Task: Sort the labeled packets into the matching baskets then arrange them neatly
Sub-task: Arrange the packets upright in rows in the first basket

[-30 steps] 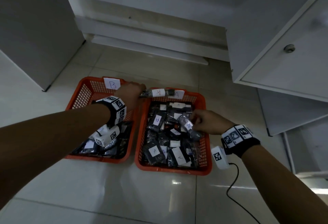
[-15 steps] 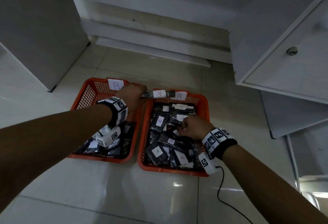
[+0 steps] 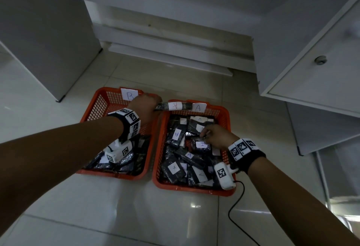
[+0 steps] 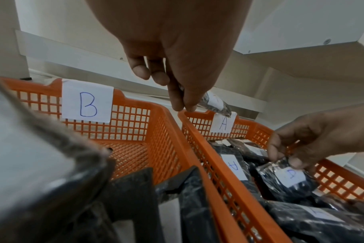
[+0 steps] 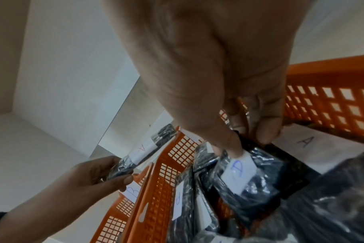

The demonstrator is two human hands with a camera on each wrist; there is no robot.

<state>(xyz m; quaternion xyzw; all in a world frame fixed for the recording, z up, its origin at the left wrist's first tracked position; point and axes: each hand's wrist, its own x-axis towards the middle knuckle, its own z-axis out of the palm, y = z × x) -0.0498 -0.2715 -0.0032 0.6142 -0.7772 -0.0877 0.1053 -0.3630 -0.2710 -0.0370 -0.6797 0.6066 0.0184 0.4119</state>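
Note:
Two orange mesh baskets stand side by side on the floor. The left basket [image 3: 101, 97] bears a paper label B [image 3: 129, 95] and the right basket [image 3: 224, 114] a label A [image 3: 198, 107]. Both hold dark plastic packets with white labels. My left hand [image 3: 153, 105] hovers over the far rims and pinches a dark packet marked A [image 3: 175, 106], also seen as the packet [image 5: 143, 151] in the right wrist view. My right hand [image 3: 203, 136] reaches into basket A and pinches the top edge of a packet [image 3: 201, 145] lying on the pile; that packet's label [image 5: 238, 171] is only partly legible.
A white cabinet with a knob [image 3: 320, 59] overhangs on the right, and a grey cabinet [image 3: 48, 31] stands at the left. A low white plinth [image 3: 165, 50] runs behind the baskets. A black cable [image 3: 233, 206] trails on the tiles by my right forearm.
My right hand has moved from the right side of basket A leftward into its middle and now pinches a packet on the pile. The left hand still holds its packet over the far rims.

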